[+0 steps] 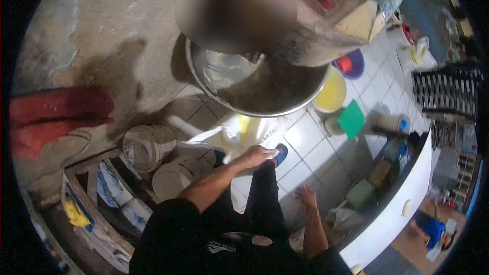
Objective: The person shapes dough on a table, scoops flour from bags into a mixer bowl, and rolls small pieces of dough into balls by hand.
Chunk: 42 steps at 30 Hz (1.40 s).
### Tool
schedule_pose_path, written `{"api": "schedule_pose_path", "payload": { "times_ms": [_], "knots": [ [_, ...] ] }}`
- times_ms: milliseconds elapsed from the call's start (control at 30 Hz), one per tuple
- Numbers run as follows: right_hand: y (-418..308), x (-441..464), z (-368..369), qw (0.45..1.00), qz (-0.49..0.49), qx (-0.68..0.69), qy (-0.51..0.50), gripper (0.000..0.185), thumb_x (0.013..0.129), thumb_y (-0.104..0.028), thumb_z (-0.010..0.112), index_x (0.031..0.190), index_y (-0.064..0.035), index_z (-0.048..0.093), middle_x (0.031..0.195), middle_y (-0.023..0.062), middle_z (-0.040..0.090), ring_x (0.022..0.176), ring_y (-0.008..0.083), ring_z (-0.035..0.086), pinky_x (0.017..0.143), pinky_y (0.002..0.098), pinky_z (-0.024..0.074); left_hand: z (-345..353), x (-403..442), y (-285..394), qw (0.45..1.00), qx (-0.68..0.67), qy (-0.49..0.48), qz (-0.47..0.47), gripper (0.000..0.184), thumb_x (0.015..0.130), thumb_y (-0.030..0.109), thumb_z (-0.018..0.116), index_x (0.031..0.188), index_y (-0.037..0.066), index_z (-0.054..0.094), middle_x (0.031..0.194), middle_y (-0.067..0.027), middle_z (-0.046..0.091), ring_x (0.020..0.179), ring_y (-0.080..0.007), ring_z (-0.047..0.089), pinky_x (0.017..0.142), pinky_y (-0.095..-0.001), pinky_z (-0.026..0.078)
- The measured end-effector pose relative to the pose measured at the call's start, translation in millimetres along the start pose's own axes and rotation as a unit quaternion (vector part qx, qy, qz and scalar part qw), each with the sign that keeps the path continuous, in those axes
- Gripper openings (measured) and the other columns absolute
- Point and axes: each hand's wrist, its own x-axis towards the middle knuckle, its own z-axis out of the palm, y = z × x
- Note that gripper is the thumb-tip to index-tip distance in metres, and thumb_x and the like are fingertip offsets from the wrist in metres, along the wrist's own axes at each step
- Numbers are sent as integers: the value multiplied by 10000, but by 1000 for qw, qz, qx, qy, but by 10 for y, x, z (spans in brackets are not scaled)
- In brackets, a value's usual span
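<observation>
The left hand (252, 157) pinched a small white piece (273, 154); the right hand (307, 198) hung with fingers spread, seemingly bare. The white sack (216, 136) sat before the big bowl (260, 115), near the feet; its loose plastic could have made a shoe (280, 154) slip on smooth tiles (304, 135).

The head camera looks steeply down over both hands (253, 157) (307, 198).
</observation>
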Motion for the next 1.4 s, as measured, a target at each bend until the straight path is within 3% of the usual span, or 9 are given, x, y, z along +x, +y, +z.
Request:
{"api": "schedule_pose_path", "payload": {
  "times_ms": [167, 267, 467, 533, 667, 833, 1133, 1300, 1400],
  "knots": [
    [-85, 763, 818, 991, 19, -75, -108, 434, 1021, -274, 601, 1356, -2, 562, 1187, 106, 703, 1062, 191, 665, 870, 370, 551, -90, -1183, -1390, 959, 184, 153, 149, 378, 997, 299, 601, 1235, 14, 670, 1202, -167, 701, 1003, -304, 694, 871, -394, 563],
    [-39, 1434, 1177, 987, -8, -155, -48, 458, 1005, -307, 619, 1319, 25, 610, 1152, 101, 716, 992, 185, 683, 823, 345, 558, -826, -1251, -561, 905, -131, 153, -374, 405, 1043, 298, 513, 1058, -68, 686, 855, -206, 685, 779, -287, 655, 710, -400, 515],
    [937, 2746, 1445, 914, -221, -320, 115, 362, 927, -350, 597, 1084, -38, 693, 1021, 221, 716, 922, 432, 670, 813, 446, 528, -666, -1207, -1171, 815, -271, 377, -346, 465, 1049, 416, 501, 904, -8, 625, 783, -30, 578, 660, -122, 525, 579, -306, 429],
    [1143, 2916, 1664, 904, -52, -363, 217, 383, 916, -391, 614, 1040, -35, 680, 987, 199, 719, 904, 395, 684, 798, 459, 518, -767, -1135, -1227, 768, -332, 449, -314, 433, 1048, 423, 513, 786, 79, 522, 716, 25, 471, 581, -70, 404, 514, -274, 330],
    [1371, 2846, 1951, 948, 26, 212, 238, 297, 967, -154, 639, 1194, 36, 663, 916, 72, 697, 812, 151, 643, 717, 276, 534, -939, -861, -1019, 770, -305, 479, -291, 452, 1046, 445, 518, 778, 82, 509, 660, 35, 431, 548, -70, 359, 498, -295, 295],
    [1364, 2835, 1778, 971, 3, 167, 173, 518, 876, -67, 713, 1339, 54, 515, 1113, 134, 633, 899, 199, 629, 700, 328, 533, -991, -789, -1167, 833, -162, 451, -277, 491, 1051, 440, 511, 797, 22, 560, 651, 20, 468, 558, -97, 411, 509, -317, 339],
    [249, 2833, 2238, 939, -230, -118, 229, 143, 844, -59, 740, 941, 15, 667, 997, 130, 627, 955, 245, 630, 859, 354, 515, -945, -833, -2003, 852, 10, 434, -294, 426, 1018, 336, 548, 856, -54, 599, 677, -105, 556, 648, -183, 552, 609, -391, 452],
    [590, 3122, 2556, 927, -321, -26, 190, 428, 901, -414, 656, 1028, -5, 683, 1091, 159, 678, 1036, 337, 620, 929, 439, 482, -966, -910, -2285, 885, 65, 400, -231, 480, 1007, 383, 569, 840, -66, 599, 668, -142, 561, 657, -165, 549, 621, -403, 458],
    [480, 2911, 2611, 903, -358, -150, 186, 508, 909, -465, 637, 1089, 10, 655, 1079, 155, 691, 990, 323, 640, 870, 449, 503, -1008, -731, -2091, 844, -158, 437, -268, 562, 1028, 450, 528, 813, -63, 610, 639, -87, 567, 643, -162, 545, 582, -408, 442]
  ]
}}
